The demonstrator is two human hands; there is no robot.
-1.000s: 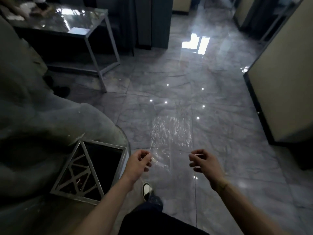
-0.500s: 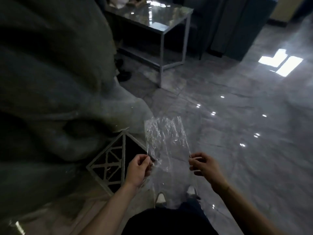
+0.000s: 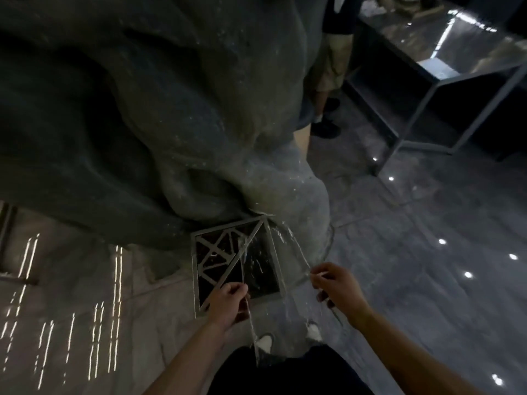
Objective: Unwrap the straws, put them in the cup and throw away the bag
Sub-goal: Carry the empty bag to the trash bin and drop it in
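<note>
A clear plastic bag (image 3: 271,260) hangs stretched between both hands. My left hand (image 3: 229,305) pinches its left edge and my right hand (image 3: 339,290) pinches its right edge. The bag spreads over the square opening of a metal-framed bin (image 3: 236,263) with a lattice side, which stands right in front of me on the floor. No straws or cup are in view.
A large grey rock-like sculpture (image 3: 142,109) fills the upper left and touches the bin. Another person's legs (image 3: 328,81) stand behind it. A metal-framed glass table (image 3: 442,67) is at the upper right. My shoes (image 3: 265,342) stand on glossy grey floor tiles.
The view has swung left and down, so the bin now lies directly under the bag. Both hands have kept their hold on the bag's edges.
</note>
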